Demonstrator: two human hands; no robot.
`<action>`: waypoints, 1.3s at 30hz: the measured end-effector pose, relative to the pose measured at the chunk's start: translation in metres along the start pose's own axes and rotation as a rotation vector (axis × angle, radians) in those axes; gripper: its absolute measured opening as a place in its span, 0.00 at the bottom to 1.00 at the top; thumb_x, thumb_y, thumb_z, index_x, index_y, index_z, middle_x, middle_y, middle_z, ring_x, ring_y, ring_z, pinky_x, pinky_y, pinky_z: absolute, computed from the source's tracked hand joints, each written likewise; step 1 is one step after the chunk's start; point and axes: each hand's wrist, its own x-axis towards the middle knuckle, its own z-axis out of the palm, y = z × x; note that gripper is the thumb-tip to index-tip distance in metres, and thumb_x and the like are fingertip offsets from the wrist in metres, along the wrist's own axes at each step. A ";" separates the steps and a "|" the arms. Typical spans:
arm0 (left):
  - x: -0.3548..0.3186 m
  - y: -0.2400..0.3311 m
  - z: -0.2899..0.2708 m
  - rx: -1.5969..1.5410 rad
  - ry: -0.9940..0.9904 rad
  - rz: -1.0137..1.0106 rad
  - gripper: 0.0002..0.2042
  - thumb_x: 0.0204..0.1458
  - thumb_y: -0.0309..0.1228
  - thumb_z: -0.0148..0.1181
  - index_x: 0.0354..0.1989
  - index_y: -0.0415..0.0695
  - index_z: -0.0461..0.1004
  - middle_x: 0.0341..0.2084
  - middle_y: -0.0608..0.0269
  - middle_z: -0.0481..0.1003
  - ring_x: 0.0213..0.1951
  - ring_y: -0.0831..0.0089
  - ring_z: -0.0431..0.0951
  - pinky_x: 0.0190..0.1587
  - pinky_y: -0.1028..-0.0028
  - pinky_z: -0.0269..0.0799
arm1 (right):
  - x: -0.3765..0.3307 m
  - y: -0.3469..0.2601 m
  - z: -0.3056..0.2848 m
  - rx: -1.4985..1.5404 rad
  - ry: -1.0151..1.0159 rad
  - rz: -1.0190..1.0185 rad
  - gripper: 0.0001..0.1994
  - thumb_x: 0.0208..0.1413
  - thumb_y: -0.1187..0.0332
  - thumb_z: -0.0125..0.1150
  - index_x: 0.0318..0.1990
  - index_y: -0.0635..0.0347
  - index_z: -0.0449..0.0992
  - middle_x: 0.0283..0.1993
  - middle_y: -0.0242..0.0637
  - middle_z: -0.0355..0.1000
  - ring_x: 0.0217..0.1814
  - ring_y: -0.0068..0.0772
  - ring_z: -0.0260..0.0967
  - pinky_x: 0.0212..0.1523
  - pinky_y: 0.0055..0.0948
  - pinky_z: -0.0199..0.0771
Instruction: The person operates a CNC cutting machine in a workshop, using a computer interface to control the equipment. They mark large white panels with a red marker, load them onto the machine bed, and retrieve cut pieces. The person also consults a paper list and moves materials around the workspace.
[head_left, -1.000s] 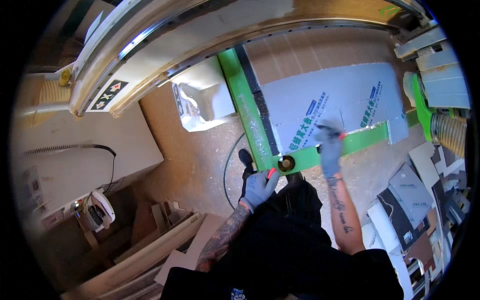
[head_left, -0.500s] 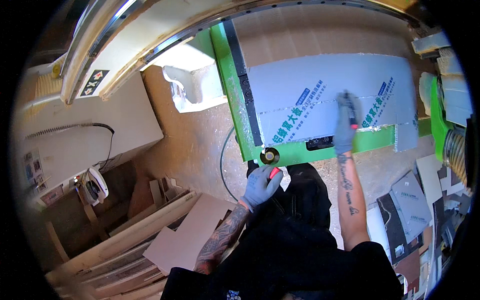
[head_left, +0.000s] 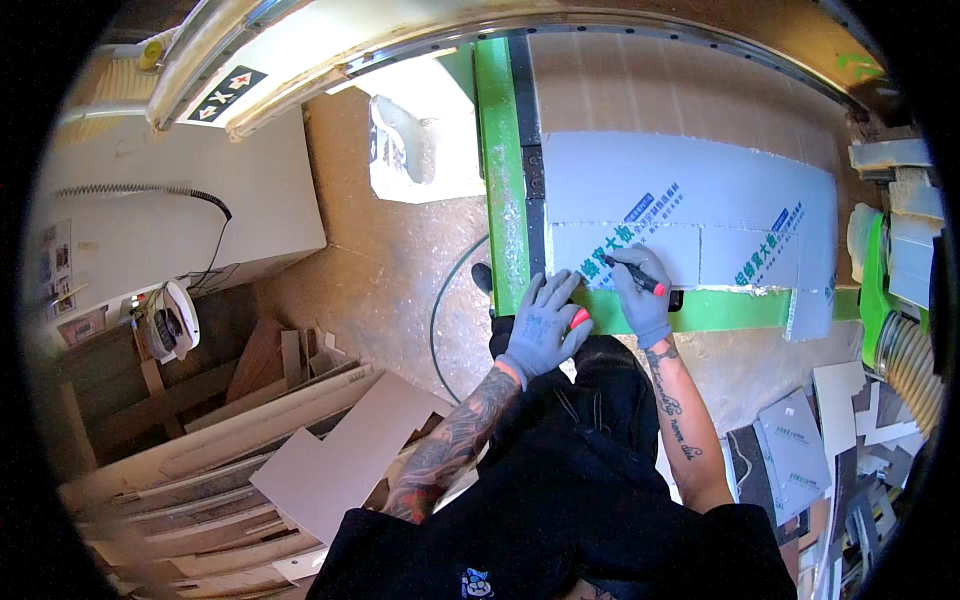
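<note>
In grey work gloves, both my hands are at the near edge of a light-blue film-covered panel [head_left: 740,185] printed with green and blue lettering. My right hand [head_left: 645,300] is closed round a black marker [head_left: 632,272] with a red end, its tip over the green lettering. Just left of it, my left hand [head_left: 538,325] has its fingers reaching to the panel's near left corner. Between its thumb and palm sits a red marker cap [head_left: 580,317]. Cut lines cross the panel, and a narrow strip [head_left: 808,315] juts out at its near right.
The panel rests on a machine bed with a green frame [head_left: 505,170]. A gantry beam [head_left: 590,20] spans the far side. At right is a green dust hood with a ribbed hose [head_left: 905,345]. Board offcuts [head_left: 350,460] are stacked at the lower left, more at the lower right.
My right hand with the marker has come nearer and to the left, toward my left hand. My left hand, still with the red cap, has moved forward to the panel's near corner.
</note>
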 end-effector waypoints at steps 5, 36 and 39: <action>-0.013 -0.002 -0.002 -0.017 -0.012 -0.024 0.13 0.56 0.43 0.61 0.37 0.44 0.78 0.67 0.48 0.64 0.68 0.50 0.61 0.71 0.46 0.47 | 0.003 -0.009 0.011 0.034 0.020 0.050 0.07 0.50 0.77 0.64 0.38 0.62 0.79 0.36 0.39 0.77 0.37 0.30 0.75 0.40 0.29 0.75; -0.009 -0.011 -0.002 -0.058 -0.006 -0.032 0.13 0.56 0.42 0.61 0.35 0.44 0.76 0.65 0.50 0.67 0.67 0.51 0.63 0.71 0.45 0.47 | 0.012 -0.029 0.010 -0.327 -0.112 -0.214 0.07 0.48 0.72 0.67 0.37 0.55 0.80 0.33 0.38 0.78 0.38 0.45 0.75 0.45 0.41 0.71; -0.009 -0.012 -0.002 -0.051 -0.011 -0.027 0.13 0.56 0.42 0.61 0.35 0.44 0.76 0.65 0.50 0.66 0.67 0.52 0.63 0.70 0.46 0.48 | 0.012 -0.026 0.004 -0.367 -0.102 -0.202 0.08 0.48 0.72 0.67 0.38 0.56 0.81 0.34 0.38 0.79 0.38 0.43 0.76 0.45 0.39 0.72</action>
